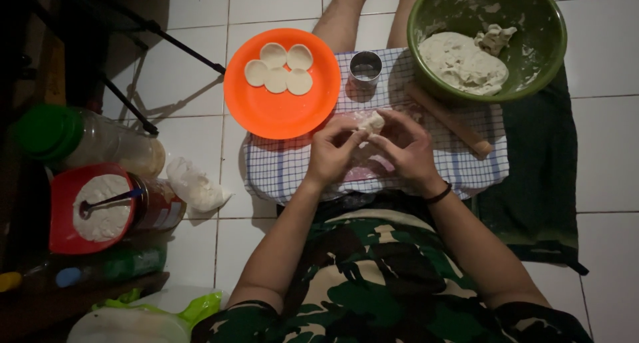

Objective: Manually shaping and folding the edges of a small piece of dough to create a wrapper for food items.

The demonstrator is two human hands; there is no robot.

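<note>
Both hands (369, 146) pinch, seemingly, dough piece (370, 122).

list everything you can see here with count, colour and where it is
dough piece: one, pale, pinched between both hands over the cloth
dough rounds: five, white, on the plate
plate: one, orange, on the cloth's far left corner
checked cloth: one, white and blue, on the floor
ring cutter: one, metal, upright beside the plate
rolling pin: one, wooden, on the cloth by the bowl
bowl: one, green, far right, holding a large dough lump
red tub: one, left, with white powder and a spoon
jar: one, clear with green lid, left
white bag: one, on the tiles
left hand: fingers on the dough
right hand: fingers on the dough, dark wristband
</note>
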